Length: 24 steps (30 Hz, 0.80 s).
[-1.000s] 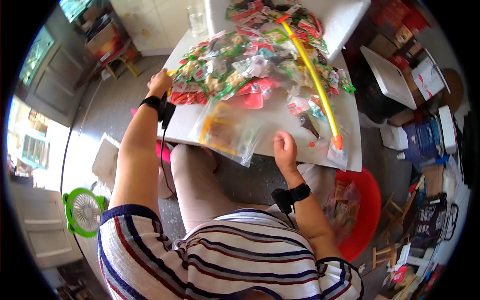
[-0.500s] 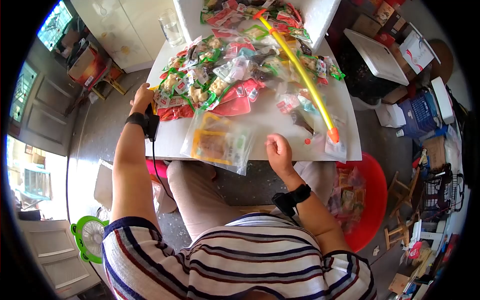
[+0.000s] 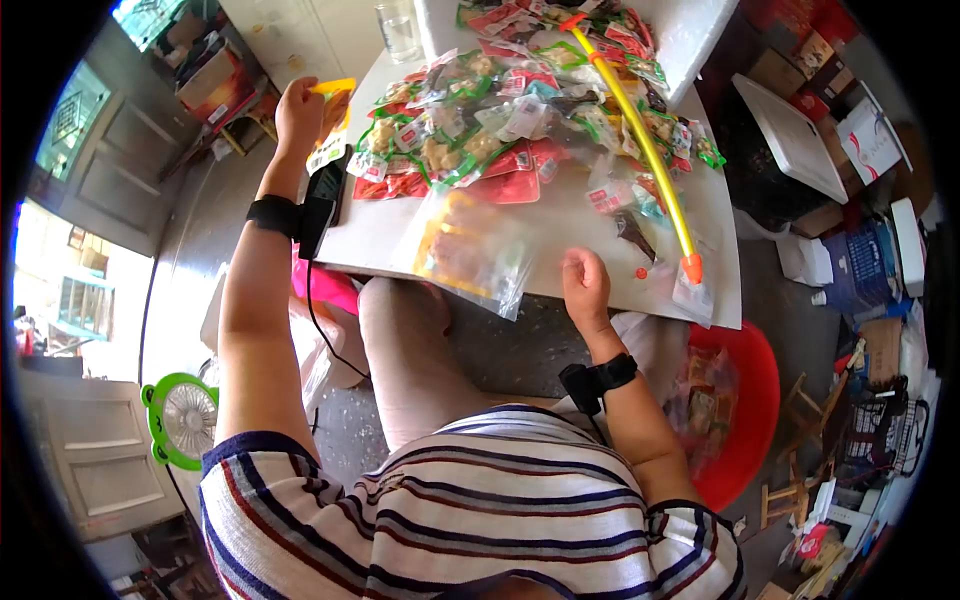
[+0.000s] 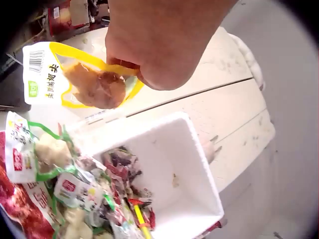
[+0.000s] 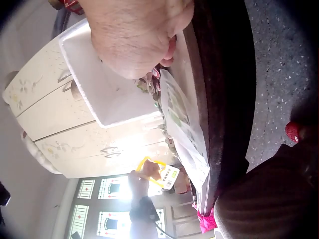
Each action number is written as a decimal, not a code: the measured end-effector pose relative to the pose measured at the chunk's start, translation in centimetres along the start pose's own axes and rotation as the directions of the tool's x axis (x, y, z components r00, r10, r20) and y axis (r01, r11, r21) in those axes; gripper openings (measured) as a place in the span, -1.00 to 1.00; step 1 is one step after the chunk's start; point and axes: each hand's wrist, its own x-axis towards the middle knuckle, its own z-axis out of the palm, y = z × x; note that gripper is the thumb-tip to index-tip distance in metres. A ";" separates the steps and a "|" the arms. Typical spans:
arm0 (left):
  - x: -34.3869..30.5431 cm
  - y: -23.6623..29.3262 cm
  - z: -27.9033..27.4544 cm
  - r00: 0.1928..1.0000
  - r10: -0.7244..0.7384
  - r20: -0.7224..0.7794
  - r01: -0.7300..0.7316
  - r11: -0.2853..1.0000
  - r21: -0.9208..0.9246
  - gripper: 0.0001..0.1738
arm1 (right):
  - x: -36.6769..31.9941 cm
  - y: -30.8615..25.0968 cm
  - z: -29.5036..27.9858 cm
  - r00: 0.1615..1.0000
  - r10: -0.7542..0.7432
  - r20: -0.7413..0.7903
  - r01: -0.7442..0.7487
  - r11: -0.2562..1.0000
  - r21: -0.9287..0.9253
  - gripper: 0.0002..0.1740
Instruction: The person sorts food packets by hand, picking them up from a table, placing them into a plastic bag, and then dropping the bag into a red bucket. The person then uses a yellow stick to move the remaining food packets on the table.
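My left hand [image 3: 297, 125] pinches the edge of a vacuum snack packet [image 4: 94, 82] with a yellow border, a white label and brown pieces inside. It is raised above the left edge of the table. Near the front edge my right hand [image 3: 587, 285] is held with fingers loosely curled, nothing in it. Between the hands lies a clear plastic bag [image 3: 470, 250] with yellow-bordered packets in it, partly over the front edge. Behind it spreads a heap of snack packets [image 3: 480, 145], green-edged and red ones among them.
A long yellow tube with orange ends [image 3: 650, 155] lies across the right side of the heap. At the back stands a white foam box [image 4: 174, 164], packets spilling from it, and a glass [image 3: 398, 35]. A red tub [image 3: 755, 420] with packets sits below, to the right.
My left hand has lifted from the heap's left edge and moved up and away, bringing a yellow-bordered packet with it. The right hand has stayed near the front edge.
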 end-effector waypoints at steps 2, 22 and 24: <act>-0.7 1.8 -0.7 0.994 -0.104 0.022 0.106 0.943 -0.314 -0.70 | 0.0 0.3 0.1 1.000 0.012 0.009 -0.012 1.000 -0.006 -0.87; -28.9 20.1 4.2 0.590 0.770 0.244 -0.602 0.620 -0.503 -0.70 | -1.5 -9.4 -3.3 0.638 0.255 0.727 -0.763 0.075 0.643 -0.63; -30.5 20.2 4.3 0.492 0.831 0.259 -0.645 0.548 -0.532 -0.70 | -2.2 -9.8 -4.1 0.677 0.272 0.684 -0.734 0.192 0.651 -0.66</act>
